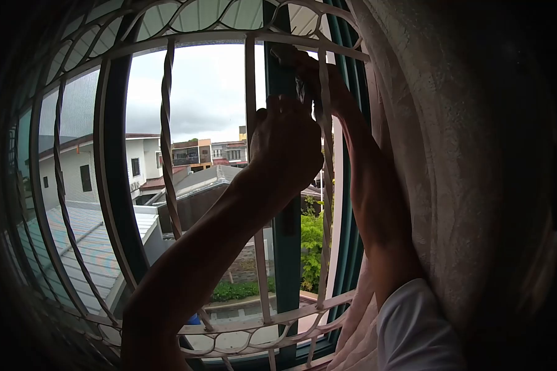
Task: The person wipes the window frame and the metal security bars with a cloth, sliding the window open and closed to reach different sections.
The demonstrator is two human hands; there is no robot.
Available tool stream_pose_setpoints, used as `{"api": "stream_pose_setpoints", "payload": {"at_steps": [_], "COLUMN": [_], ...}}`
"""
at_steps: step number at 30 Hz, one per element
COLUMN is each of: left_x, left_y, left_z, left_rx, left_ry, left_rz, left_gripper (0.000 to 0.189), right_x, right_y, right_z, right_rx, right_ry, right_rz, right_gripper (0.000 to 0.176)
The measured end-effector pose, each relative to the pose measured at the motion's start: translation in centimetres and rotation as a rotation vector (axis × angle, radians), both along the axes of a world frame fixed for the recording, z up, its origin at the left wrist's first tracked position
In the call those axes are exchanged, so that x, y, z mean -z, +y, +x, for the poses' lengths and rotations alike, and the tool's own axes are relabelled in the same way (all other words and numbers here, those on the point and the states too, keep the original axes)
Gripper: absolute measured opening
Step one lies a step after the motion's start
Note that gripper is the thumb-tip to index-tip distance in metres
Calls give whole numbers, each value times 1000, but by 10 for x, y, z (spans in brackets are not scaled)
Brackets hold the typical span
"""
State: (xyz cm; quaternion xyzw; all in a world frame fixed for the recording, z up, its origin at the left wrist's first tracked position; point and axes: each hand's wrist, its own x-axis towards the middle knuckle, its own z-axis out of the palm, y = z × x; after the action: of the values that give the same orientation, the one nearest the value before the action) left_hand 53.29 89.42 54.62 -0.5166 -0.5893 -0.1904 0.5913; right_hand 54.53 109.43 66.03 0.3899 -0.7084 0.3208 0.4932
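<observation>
My left hand (288,142) is raised in front of the green window frame (286,216), its back to me and its fingers curled. It is close to the white grille bars, and what its fingers close on is hidden. Higher up, my right hand (319,71) reaches through the grille beside a twisted bar (326,247). Its fingers are bent around a small greyish thing (283,54) against the upper part of the frame. Dark shadow hides what kind of thing it is. A shiny strip (300,89) shows between the two hands.
White grille bars (167,123) cross the whole window, with looped bands above and below. A pale curtain (414,154) hangs close along the right arm. Outside are a metal roof (93,241), houses (145,157) and a green shrub (312,247).
</observation>
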Motion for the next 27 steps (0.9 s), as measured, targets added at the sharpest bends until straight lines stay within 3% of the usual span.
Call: {"api": "stream_pose_setpoints", "payload": {"at_steps": [3,5,7,8,12,15,17,18,19,21,23,24,26,27], "left_x": [-7,-6,-6,1,36,67,85,101,117,147,171,183,203,239], "left_y": [-6,-12,-21,-28,-80,-115,-130,-135,-140,-156,-161,-159,-153,-157], "left_z": [-14,-22,-24,-22,2,36,60,57,55,63,82,92,117,111], "left_rx": [-11,105,377,327,300,392,494,544,592,590,678,673,906,967], "left_ry": [-16,36,-22,42,54,-185,-353,-411,-469,-703,-943,-971,-1246,-1284], "left_rz": [15,57,101,146,34,-120,-137,-126,-108,-106,-143,-152,154,146], "left_gripper": [37,39,32,27,23,16,16,17,18,22,44,44,54,69], "right_x": [20,35,47,54,94,107,115,123,133,155,183,200,224,249], "right_y": [-13,-20,-17,-11,-30,-58,-62,-57,-91,-101,-108,-120,-146,-153], "right_z": [5,13,18,14,33,76,99,104,121,155,185,190,187,175], "right_rx": [238,242,271,294,412,624,724,652,615,194,-60,-169,-200,-189], "right_ry": [-7,-176,-273,-315,41,6,242,360,315,-4,-193,-370,-689,-778], "right_rz": [109,-79,-192,-236,-567,-522,-401,-373,-488,-575,-650,-553,-265,-128], "right_gripper": [32,31,31,31,35,42,38,37,30,35,37,37,32,30]}}
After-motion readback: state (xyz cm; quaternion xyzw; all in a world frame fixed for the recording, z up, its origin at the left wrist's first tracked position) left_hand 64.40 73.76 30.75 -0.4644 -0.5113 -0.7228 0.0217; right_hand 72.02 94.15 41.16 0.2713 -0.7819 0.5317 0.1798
